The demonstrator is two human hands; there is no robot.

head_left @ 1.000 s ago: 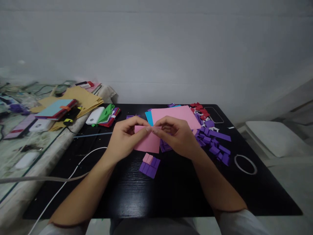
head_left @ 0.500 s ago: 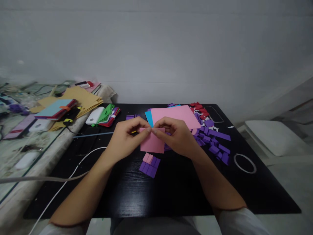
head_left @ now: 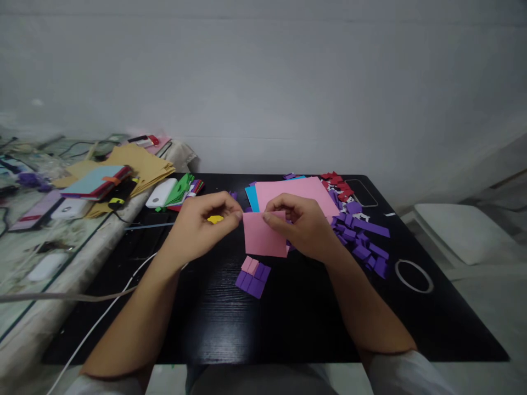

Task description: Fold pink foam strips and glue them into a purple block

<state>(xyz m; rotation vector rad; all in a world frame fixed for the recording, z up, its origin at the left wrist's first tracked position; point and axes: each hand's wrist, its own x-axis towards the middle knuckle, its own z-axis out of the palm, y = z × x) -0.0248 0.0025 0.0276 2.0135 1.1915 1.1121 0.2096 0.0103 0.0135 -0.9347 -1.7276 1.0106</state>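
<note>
A square of pink paper (head_left: 265,238) hangs upright above the black table. My left hand (head_left: 203,222) is closed in a pinch at its top left corner. Thumb and fingers of my right hand (head_left: 302,222) pinch the same paper near the middle of its top edge. Just below the paper lies a small patch of folded purple pieces (head_left: 253,282) with pink folded pieces (head_left: 249,265) along its upper left. Behind my hands, a larger pink sheet (head_left: 296,192) rests partly over a blue sheet (head_left: 251,198).
Loose purple folded pieces (head_left: 362,244) and red pieces (head_left: 340,184) are heaped at right, near a white ring (head_left: 414,276). Green folded paper (head_left: 181,190) and a white device (head_left: 161,193) sit at left. A white cable (head_left: 102,318) crosses the table's left side.
My left hand has slid left along the top edge to the corner. The pink paper has shifted slightly right, and a yellow piece now shows behind my left hand.
</note>
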